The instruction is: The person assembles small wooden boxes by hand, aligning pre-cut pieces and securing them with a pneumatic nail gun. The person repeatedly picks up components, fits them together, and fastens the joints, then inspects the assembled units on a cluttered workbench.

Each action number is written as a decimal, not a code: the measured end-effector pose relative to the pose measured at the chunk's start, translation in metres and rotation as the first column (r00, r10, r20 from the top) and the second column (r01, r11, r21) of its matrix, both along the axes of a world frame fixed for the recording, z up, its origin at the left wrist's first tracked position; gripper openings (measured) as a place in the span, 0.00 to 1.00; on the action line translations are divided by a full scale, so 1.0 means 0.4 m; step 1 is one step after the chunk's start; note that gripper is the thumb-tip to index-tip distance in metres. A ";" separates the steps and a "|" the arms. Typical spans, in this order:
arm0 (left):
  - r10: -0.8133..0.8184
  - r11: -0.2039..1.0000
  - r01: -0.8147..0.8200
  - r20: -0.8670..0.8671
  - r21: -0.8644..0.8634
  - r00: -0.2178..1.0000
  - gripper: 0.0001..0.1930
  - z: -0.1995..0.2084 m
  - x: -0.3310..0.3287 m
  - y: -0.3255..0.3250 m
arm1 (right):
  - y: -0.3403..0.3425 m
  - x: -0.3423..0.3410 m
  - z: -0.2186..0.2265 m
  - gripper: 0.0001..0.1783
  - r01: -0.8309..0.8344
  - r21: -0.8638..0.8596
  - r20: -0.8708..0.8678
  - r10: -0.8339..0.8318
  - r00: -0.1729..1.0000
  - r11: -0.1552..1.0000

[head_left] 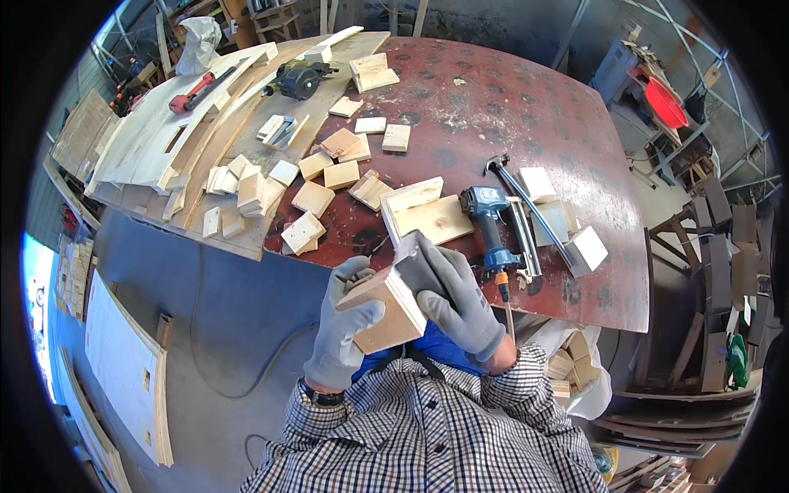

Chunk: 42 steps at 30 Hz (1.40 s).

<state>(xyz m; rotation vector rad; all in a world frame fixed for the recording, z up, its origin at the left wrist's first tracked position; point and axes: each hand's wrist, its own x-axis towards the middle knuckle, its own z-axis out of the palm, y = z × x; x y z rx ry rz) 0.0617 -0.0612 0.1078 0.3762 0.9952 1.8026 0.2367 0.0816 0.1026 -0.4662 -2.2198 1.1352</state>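
Note:
Both my hands wear grey work gloves. In front of my chest my left hand is closed around a small pale wooden box, tilted, its thumb on the front face. My right hand grips a dark grey sanding block, pressed against the box's upper right edge. Just beyond them, on the dark red tabletop, lies an L-shaped wooden piece. Right of that rests a blue nail gun with a hose attached, and beside it a hammer with a blue handle.
Several wood blocks are scattered on the table's left part. A red tool and a dark power tool lie farther back on wooden boards. White-faced blocks stand by the right edge; a bag of offcuts is below.

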 end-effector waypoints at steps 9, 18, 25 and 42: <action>-0.160 0.940 0.091 0.190 0.329 0.969 0.47 -0.053 0.023 -0.018 | -0.021 -0.011 0.007 0.49 -0.310 -0.656 -0.348 0.088 0.933 0.688; 0.128 0.974 -0.183 0.332 0.138 0.934 0.37 -0.086 -0.092 -0.013 | -0.113 0.100 0.009 0.46 -0.253 -0.524 -0.230 0.151 0.961 0.813; -0.025 0.985 -0.023 0.270 0.172 0.963 0.33 -0.037 0.053 0.035 | -0.107 -0.063 0.035 0.39 0.184 0.252 -0.291 -0.107 0.951 0.950; 0.115 0.991 -0.107 -0.109 0.077 0.987 0.29 0.007 0.058 0.007 | -0.068 -0.074 -0.065 0.42 0.181 -0.307 -0.214 -0.253 0.943 0.934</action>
